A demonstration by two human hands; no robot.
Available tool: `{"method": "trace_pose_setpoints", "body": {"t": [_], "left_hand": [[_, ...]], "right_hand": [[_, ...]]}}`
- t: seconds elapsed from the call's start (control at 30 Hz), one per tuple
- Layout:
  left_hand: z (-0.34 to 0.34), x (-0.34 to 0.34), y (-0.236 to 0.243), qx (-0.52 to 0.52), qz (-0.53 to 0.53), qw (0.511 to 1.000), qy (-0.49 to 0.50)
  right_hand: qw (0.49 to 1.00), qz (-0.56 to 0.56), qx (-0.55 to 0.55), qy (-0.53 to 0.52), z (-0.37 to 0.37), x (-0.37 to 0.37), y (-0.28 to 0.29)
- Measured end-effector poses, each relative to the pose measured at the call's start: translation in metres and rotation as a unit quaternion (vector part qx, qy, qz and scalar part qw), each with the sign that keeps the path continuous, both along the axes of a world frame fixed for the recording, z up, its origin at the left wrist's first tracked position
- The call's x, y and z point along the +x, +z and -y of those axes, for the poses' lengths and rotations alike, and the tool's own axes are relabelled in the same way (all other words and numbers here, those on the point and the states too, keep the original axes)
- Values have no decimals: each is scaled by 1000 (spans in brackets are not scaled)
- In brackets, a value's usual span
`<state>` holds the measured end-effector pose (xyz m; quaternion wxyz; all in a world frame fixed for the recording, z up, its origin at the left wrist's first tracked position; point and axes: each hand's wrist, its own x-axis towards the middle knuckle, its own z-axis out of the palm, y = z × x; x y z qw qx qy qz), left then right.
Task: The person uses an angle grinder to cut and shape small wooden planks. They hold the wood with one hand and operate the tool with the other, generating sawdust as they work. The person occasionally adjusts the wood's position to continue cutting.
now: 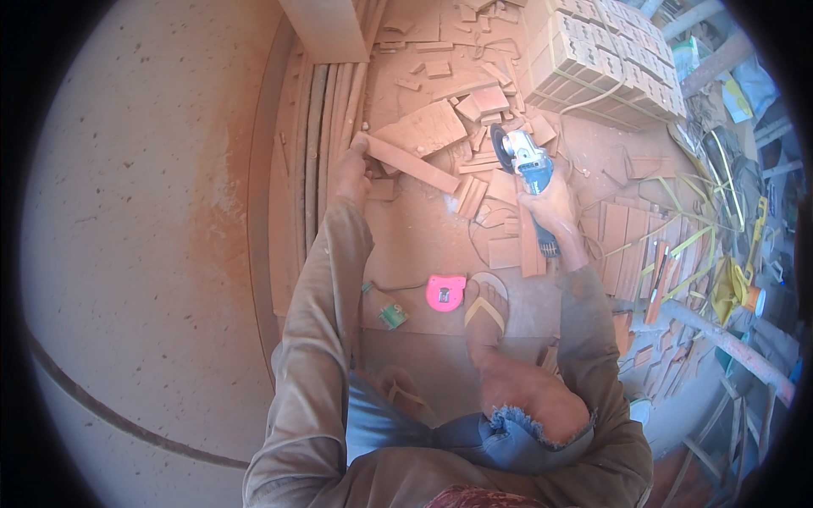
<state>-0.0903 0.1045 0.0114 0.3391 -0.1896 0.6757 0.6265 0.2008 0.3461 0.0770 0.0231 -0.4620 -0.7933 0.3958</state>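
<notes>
My left hand (351,173) grips one end of a long, narrow terracotta tile strip (412,162), which slants down to the right above the dusty floor. In my right hand (552,206) is a blue and silver angle grinder (533,166), its dark disc (501,147) toward the left. The disc stands apart from the strip. Beneath and between the hands lie broken tile pieces (428,127) and offcuts. Whether the disc is spinning cannot be made out. A bright pink tape measure (445,293) rests by my sandalled foot (485,317).
A strapped stack of tiles (605,63) stands at the far right. Long poles (318,152) run along the left wall (161,212). Loose yellow straps (690,195), more tiles (635,233) and pipes (728,347) crowd the right. A small green packet (392,317) lies near my feet.
</notes>
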Motion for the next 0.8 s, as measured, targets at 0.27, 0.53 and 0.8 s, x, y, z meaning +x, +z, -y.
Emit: {"method": "trace_pose_setpoints", "body": {"t": [0.27, 0.53, 0.8], "left_hand": [[45, 3, 10, 235, -108, 965, -30], [51, 25, 38, 209, -259, 943, -18], [53, 42, 98, -13, -380, 909, -172]], "right_hand": [[1000, -6, 13, 22, -2, -2, -5], [999, -3, 46, 27, -1, -20, 7], [989, 35, 71, 124, 20, -53, 43]]}}
